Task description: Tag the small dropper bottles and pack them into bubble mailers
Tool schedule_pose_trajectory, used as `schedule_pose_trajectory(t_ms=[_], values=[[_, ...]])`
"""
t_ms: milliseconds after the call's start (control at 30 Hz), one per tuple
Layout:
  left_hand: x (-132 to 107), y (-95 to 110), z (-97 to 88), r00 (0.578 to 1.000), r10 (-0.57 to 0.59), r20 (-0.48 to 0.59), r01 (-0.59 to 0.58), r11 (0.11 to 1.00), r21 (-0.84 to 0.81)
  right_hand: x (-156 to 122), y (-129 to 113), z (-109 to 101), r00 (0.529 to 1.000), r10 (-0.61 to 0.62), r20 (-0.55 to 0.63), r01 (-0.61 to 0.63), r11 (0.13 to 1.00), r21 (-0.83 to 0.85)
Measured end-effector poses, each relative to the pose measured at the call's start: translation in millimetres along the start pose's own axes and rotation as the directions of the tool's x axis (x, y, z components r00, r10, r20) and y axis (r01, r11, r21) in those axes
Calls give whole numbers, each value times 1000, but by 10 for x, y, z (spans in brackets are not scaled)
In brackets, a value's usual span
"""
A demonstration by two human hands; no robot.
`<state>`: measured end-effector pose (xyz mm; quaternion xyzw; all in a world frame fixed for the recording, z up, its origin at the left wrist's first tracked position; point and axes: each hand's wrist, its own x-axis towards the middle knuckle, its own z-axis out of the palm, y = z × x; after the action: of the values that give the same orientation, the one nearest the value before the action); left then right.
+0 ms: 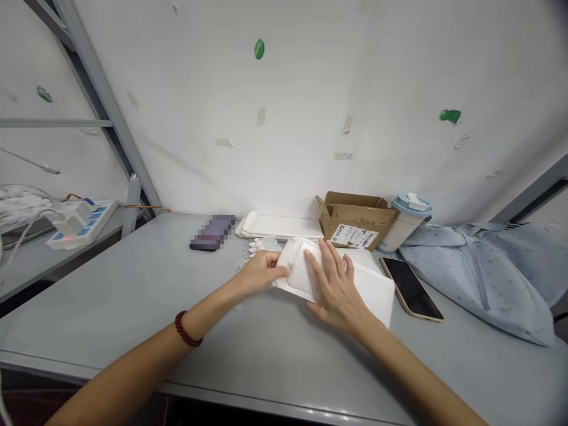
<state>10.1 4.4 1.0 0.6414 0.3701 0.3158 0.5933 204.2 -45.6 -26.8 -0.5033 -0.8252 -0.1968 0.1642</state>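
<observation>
A white padded envelope (299,278) lies slightly raised over the grey table in front of me, with a bulge near its left end. My left hand (261,271) pinches its left edge between thumb and fingers. Across its top rests my right hand (335,284), fingers stretched and spread, thumb by the near edge. Another white envelope (375,293) lies under and to the right of it, partly covered by the right hand. Just behind my left hand is a small pile of clear plastic packets (261,244), whose contents I cannot make out.
White envelopes (284,226) lie stacked by the wall. An open cardboard box (355,219) with a label stands beside a blue-lidded cup (403,222). A phone (412,288) and a blue cloth bag (474,272) are right; a dark phone-like item (213,232) lies left, near a power strip (86,223).
</observation>
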Motion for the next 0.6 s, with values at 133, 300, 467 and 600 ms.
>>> schedule_pose_trajectory(t_ms=[133,300,467,600], values=[[-68,-13,97,983,16,182,-39,992,122,-17,-56,-58,1000,15,27,-18,993,114],[-33,-88,113,991,18,131,-44,979,199,-15,-68,-29,1000,-1,-22,4,990,144],[36,5,-66,999,50,-19,-43,963,265,0,-7,7,990,43,-132,-34,997,73],[42,147,-406,946,178,-269,-42,895,445,20,71,14,981,81,-178,-75,996,41]])
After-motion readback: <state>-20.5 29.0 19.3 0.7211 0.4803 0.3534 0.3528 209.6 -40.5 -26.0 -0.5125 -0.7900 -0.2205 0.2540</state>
